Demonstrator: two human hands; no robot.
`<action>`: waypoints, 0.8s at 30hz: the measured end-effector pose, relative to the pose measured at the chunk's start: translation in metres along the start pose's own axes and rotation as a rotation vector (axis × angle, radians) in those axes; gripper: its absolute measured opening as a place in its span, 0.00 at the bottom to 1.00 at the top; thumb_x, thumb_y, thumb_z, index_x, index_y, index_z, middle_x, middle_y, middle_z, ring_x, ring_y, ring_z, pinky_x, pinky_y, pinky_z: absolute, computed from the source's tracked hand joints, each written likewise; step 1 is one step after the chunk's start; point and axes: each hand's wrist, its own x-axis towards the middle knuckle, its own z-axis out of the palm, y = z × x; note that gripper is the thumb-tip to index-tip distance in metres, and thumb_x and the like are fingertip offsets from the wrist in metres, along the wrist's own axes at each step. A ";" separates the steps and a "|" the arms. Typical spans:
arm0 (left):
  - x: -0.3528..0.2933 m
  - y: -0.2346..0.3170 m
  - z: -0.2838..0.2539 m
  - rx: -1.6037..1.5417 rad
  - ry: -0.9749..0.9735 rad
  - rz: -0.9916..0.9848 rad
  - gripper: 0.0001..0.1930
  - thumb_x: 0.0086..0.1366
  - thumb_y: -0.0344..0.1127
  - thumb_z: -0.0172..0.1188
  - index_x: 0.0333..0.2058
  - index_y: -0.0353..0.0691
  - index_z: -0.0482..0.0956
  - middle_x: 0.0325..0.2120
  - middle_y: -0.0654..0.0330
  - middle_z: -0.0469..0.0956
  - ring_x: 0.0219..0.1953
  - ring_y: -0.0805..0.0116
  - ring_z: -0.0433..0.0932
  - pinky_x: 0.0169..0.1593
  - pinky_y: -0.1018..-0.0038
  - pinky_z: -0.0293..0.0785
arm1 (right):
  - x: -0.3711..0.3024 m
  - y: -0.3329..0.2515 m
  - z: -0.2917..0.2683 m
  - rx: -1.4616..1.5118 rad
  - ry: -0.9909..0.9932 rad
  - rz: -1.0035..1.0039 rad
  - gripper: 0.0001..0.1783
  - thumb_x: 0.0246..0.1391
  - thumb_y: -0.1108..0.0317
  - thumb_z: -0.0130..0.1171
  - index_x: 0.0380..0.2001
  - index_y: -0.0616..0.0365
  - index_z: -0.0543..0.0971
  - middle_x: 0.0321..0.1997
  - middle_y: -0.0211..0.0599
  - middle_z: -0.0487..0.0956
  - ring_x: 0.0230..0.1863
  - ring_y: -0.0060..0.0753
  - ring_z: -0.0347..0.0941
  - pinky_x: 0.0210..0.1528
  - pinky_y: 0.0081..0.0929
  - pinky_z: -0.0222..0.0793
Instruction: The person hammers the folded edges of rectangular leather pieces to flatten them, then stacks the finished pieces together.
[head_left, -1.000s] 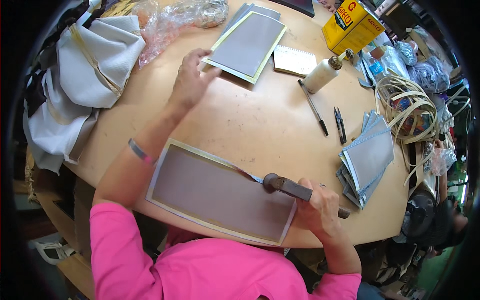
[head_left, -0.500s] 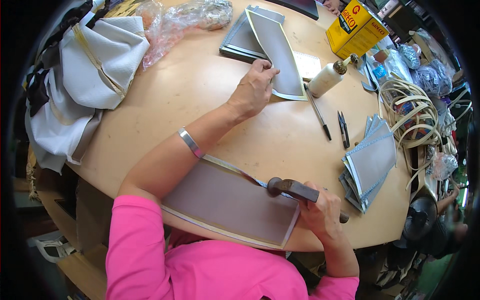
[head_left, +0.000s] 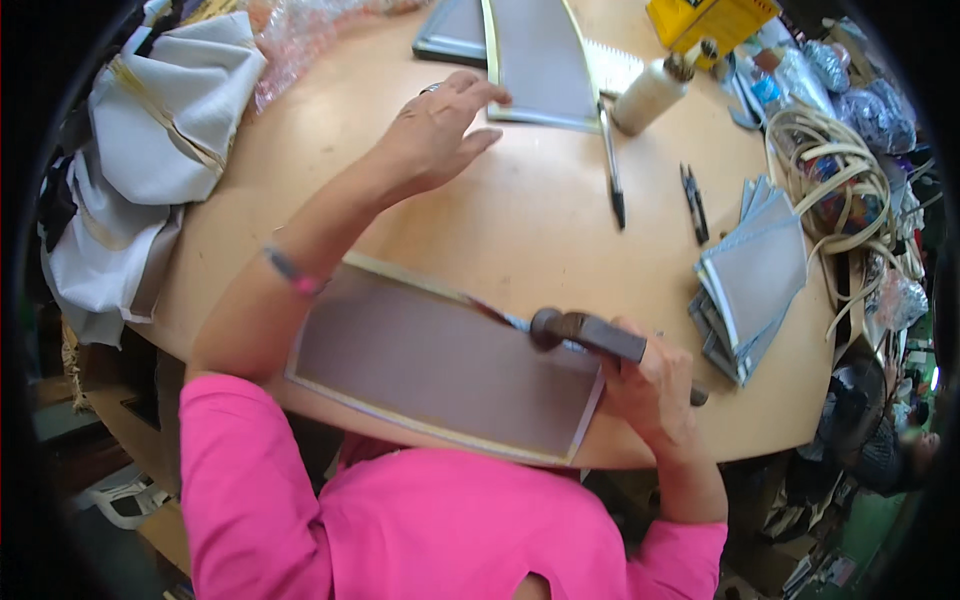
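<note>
My left hand (head_left: 440, 130) is open, its fingers apart, just left of a grey panel (head_left: 545, 70) with pale yellow edges that rests against a stack of similar pieces (head_left: 450, 35). In my right hand (head_left: 655, 390) is a hammer (head_left: 590, 335), gripped by the handle, its dark head over the right part of a larger grey panel (head_left: 430, 350). That larger panel lies at the table's near edge, with a pale border around it. Its far edge looks partly folded or lifted near the hammer head.
A white bottle (head_left: 650, 98) with a stained tip stands beside a pen (head_left: 612, 170). Thread snips (head_left: 693, 205) lie left of fanned grey pieces (head_left: 755, 270). A yellow can (head_left: 710, 25), coiled cream piping (head_left: 835, 180) and white material (head_left: 170, 110) surround the work area.
My left hand has let go of the far panel and drawn back to the left. The right hand still holds the hammer over the near panel. The whole view has shifted.
</note>
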 end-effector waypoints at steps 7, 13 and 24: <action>-0.105 0.062 0.008 -0.076 -0.249 0.380 0.19 0.50 0.32 0.64 0.43 0.41 0.75 0.34 0.59 0.72 0.37 0.60 0.72 0.41 0.67 0.70 | 0.001 -0.002 -0.007 -0.044 -0.023 0.031 0.14 0.36 0.76 0.62 0.31 0.55 0.73 0.16 0.37 0.70 0.19 0.43 0.70 0.21 0.35 0.65; -0.122 0.059 0.021 -0.151 -0.161 0.266 0.13 0.51 0.31 0.62 0.38 0.44 0.77 0.31 0.62 0.70 0.34 0.63 0.71 0.37 0.70 0.70 | 0.004 0.007 -0.029 -0.128 -0.048 0.020 0.07 0.41 0.73 0.58 0.27 0.52 0.74 0.19 0.38 0.73 0.19 0.42 0.71 0.20 0.36 0.64; -0.121 0.058 0.016 0.153 -0.221 0.479 0.18 0.54 0.34 0.55 0.45 0.53 0.76 0.36 0.64 0.69 0.37 0.66 0.70 0.43 0.69 0.67 | 0.008 -0.004 -0.037 -0.241 -0.042 -0.065 0.06 0.41 0.75 0.55 0.24 0.51 0.71 0.18 0.36 0.69 0.17 0.38 0.69 0.19 0.34 0.64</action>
